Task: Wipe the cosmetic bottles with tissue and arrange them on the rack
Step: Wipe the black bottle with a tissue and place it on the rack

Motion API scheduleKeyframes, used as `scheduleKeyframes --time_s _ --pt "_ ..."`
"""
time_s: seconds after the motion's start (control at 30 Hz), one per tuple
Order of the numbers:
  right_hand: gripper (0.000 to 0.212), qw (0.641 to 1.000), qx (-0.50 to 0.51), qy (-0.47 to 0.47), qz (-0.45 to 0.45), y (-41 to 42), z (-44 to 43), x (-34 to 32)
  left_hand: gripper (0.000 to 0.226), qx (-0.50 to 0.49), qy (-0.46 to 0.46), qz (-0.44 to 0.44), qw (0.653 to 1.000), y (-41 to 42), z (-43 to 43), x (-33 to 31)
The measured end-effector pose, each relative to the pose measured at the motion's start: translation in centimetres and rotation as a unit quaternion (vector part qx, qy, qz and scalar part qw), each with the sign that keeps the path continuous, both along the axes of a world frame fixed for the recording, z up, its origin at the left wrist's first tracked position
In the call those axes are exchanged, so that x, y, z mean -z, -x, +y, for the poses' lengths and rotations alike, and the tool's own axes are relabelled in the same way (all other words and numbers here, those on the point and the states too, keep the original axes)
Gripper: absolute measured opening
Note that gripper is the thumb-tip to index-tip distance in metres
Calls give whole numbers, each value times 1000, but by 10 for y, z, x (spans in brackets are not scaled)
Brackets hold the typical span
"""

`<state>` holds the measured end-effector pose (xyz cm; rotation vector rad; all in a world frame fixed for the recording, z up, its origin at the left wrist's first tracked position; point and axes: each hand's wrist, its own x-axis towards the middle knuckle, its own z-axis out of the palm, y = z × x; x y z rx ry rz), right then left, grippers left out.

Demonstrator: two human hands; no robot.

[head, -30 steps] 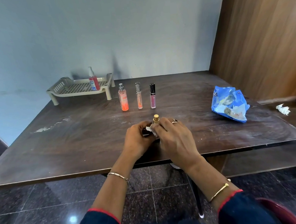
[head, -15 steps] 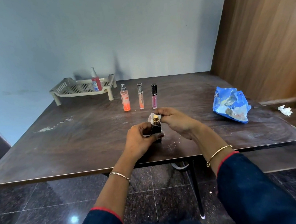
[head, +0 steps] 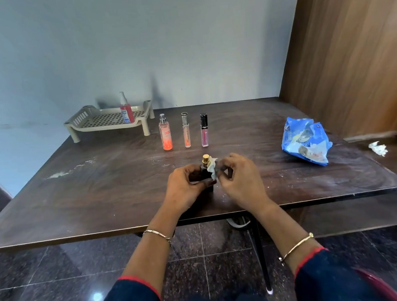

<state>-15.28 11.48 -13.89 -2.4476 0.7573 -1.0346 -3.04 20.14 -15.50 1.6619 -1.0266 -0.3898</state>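
Left hand (head: 184,188) tight around one dark bottle (head: 205,172), right hand (head: 241,182) around one tissue (head: 213,168); three bottles (head: 186,133) beyond.

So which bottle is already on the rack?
The red spray bottle, standing at the right end of the beige rack. The orange bottle, peach tube and pink tube stand on the table; the left hand holds the black bottle.

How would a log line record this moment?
left hand: holds dark gold-capped bottle | right hand: presses white tissue on it | beige rack: one red spray bottle
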Motion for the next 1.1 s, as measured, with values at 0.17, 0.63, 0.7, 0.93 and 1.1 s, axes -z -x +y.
scheduleKeyframes --time_s 0.17,0.63,0.7,0.93,1.1 --pt "11 994 53 -43 90 10 4 7 22 8 8 58 998 2 5 -2" --pt "27 966 -16 -145 -212 -9 18 -39 34 116 211 587 773 29 16 -22" --pt "27 955 -29 -177 -236 -10 16 -41 41 109 208 599 765 29 14 -20" --pt "12 925 -55 -272 -258 -9 19 -49 49 111 231 621 741 28 14 -15" --pt "21 926 -96 -274 -243 -10 22 -54 50 114 251 644 713 26 10 -15"
